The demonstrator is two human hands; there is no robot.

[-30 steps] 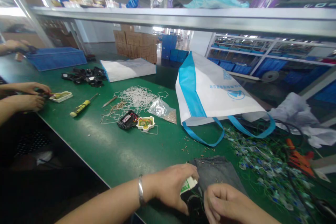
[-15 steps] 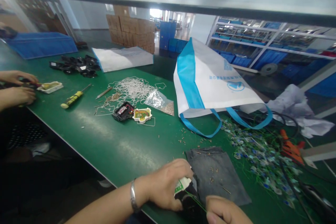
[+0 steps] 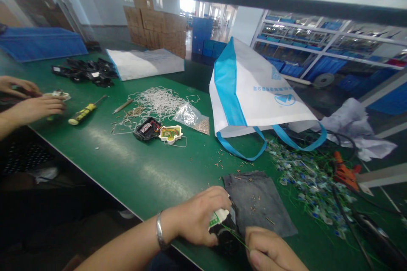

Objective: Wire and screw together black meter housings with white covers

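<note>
Left hand (image 3: 199, 216) grip clenched on small black-and-white plastic part (image 3: 222, 224) at near edge of green tabletop (image 3: 143, 173). Right hand (image 3: 270, 252) pinches thin green wire (image 3: 233, 237) from part. Grey cloth (image 3: 259, 203) just beside.

Bright daylight from the far doorway, tabletop glare, bowed blurry edges.

The left forearm was extended in from the lower left, a metal bangle worn at the wrist. The left hand (image 3: 199, 216) was curled, fingers bent and closed in a pinch. The right hand (image 3: 271, 252) was held just beside it, knuckles raised, its fingers tucked under; 2 hands were kept close together.
</note>
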